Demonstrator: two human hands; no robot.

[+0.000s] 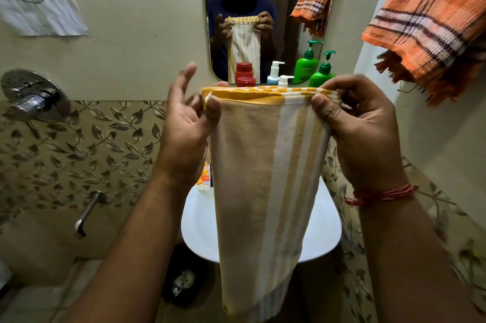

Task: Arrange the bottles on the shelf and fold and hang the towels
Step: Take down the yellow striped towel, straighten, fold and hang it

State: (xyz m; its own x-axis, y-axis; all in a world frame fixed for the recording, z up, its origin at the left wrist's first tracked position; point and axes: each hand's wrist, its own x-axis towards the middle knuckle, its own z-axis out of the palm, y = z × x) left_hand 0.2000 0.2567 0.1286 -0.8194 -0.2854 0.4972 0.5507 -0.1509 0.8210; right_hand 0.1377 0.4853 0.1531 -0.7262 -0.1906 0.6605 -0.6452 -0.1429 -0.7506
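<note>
While your right hand [352,123] pinches the striped towel [265,178] firmly, your left hand [188,115] grips only by thumb, fingers splayed; that corner could slip and unfold.

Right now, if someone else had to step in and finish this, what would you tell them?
Left hand: pinches the top left corner of the yellow towel with thumb and one finger, the other fingers spread.
Right hand: pinches the top right corner.
The towel hangs folded lengthwise over the sink.
Done: the orange towel hangs at upper right; the red bottle, white bottle and green bottle stand below the mirror.
Left: finish folding the yellow towel and hang it.
</note>
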